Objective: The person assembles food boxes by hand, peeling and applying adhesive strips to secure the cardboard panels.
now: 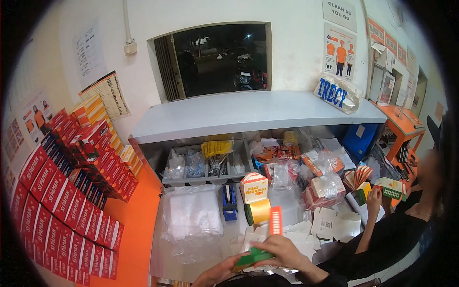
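Observation:
Close to the counter's front edge, both of my hands are on a small part-folded carton [249, 257] with a green side. A red flap with white stripes [276, 221] stands up beyond my fingers and seems to belong to it. My left hand [222, 269] grips the carton's left end. My right hand [281, 252] bends its fingers over the other end. Just beyond stands a yellow, white and green carton [258, 210] with its lid up. White unfolded carton blanks [306, 239] lie around my right hand.
A blue tape dispenser [229, 203] and clear plastic bags [192, 215] lie to the left. Behind them is a grey divided tray [201, 178]. Red boxes [62, 201] are stacked far left. At right, a person's hands [375, 198] hold a similar carton [389, 188].

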The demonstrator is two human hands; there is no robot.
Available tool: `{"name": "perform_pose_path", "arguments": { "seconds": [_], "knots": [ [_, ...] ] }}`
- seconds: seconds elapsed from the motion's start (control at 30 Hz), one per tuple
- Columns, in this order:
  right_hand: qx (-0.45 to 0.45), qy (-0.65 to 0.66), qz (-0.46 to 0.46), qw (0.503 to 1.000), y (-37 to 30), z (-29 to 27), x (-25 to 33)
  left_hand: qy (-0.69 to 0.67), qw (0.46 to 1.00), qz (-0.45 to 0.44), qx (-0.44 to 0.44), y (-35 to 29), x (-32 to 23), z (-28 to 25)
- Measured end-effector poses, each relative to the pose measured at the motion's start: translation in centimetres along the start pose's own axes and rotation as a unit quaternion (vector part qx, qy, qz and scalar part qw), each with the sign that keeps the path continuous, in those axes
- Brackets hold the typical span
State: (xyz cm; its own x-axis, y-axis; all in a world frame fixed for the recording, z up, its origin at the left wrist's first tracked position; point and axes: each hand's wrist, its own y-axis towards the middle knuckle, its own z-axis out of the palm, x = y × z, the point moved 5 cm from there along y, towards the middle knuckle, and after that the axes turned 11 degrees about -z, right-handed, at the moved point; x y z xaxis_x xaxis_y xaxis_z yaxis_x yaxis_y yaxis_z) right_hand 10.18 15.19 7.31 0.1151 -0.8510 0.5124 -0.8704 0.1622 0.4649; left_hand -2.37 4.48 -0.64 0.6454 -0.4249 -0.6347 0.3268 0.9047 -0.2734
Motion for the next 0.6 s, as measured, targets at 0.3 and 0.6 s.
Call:
{"name": "perform_pose_path", "arguments": {
  "seconds": [0.3,0.6],
  "knots": [
    [-0.269,0.010,-0.037,0.962,-0.6,0.0,1.8,0.425,0.738,0.288,-0.438,-1.5,-4.5,1.5],
    [-0.172,0.009,-0.178,0.969,-0.1,0.1,1.9,0.417,0.862,0.147,-0.249,-1.3,-5.3,3.4]
  ]
}}
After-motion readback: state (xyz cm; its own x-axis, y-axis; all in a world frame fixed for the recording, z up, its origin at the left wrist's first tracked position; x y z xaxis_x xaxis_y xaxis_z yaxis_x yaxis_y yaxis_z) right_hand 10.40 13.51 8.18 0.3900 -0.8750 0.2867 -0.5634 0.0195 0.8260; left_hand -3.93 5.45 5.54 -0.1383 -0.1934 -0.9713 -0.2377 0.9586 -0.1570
